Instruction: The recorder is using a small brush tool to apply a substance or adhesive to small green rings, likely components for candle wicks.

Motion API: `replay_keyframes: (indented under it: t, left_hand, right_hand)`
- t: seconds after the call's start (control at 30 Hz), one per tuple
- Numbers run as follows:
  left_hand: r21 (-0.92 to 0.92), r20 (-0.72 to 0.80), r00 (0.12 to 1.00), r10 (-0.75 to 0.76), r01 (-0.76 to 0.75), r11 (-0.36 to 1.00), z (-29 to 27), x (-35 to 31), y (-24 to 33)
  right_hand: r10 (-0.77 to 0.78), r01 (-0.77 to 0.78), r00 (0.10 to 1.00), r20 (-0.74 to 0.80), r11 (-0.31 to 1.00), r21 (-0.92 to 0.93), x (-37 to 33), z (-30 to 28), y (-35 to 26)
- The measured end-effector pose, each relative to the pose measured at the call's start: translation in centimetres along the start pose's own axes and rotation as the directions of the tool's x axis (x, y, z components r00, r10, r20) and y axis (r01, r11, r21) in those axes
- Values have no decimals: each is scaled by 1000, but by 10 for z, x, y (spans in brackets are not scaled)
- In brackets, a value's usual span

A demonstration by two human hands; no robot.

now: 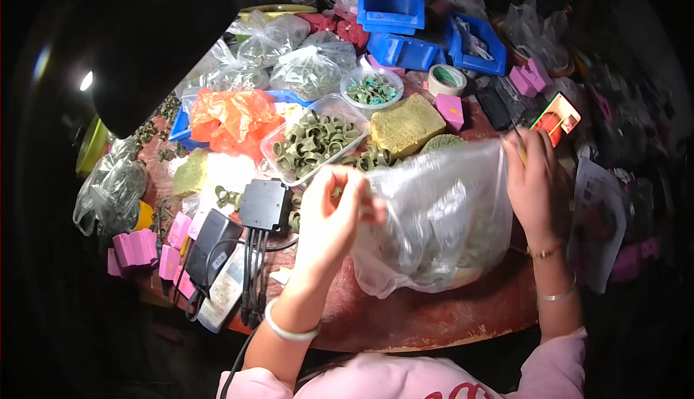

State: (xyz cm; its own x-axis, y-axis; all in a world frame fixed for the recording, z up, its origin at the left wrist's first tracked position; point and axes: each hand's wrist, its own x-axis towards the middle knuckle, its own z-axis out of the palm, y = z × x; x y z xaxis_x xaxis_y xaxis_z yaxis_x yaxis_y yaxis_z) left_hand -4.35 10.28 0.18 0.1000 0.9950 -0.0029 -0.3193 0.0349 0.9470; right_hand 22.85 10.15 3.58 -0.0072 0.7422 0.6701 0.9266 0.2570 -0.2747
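A clear plastic bag (441, 218) stands in front of me near the table's front edge, with greenish contents dimly visible through it. My left hand (329, 215) is closed at the bag's upper left corner, its fingertips partly blurred. At the upper right corner, my right hand (535, 182) pinches the bag's edge. A thin, pointed tool with a yellowish part (520, 142) also shows at the right fingers. Beyond the left hand, a clear plastic tub (285, 175) holds many grey-green ring-shaped pieces (318, 142), and some lie loose beside it.
A yellow-green sponge block (407, 126) and a round bowl of green bits (371, 88) stand behind the bag. Blue bins (390, 12) are at the back. A black box with cables (264, 204) lies left, near pink blocks (135, 248). A lit phone (557, 118) is at right.
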Motion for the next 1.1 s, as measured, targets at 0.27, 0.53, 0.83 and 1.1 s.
replay_keyframes:
  t: [0.27, 0.53, 0.83, 1.1]
  left_hand:
    - [538, 403, 741, 537, -667, 516, 36, 27, -2]
    - [715, 621, 696, 362, -692, 103, 37, 38, -42]
    - [678, 451, 758, 472, -635, 371, 35, 41, -10]
    - [287, 80, 996, -44, 19, 958, 15, -55, -5]
  right_hand:
    - [-27, 50, 996, 84, 959, -279, 60, 81, 29]
    - [-109, 111, 994, 20, 982, -154, 66, 68, 12]
    - [273, -460, 888, 370, 556, 692, -62, -29, -52]
    - [-147, -64, 894, 424, 893, 445, -92, -2, -67]
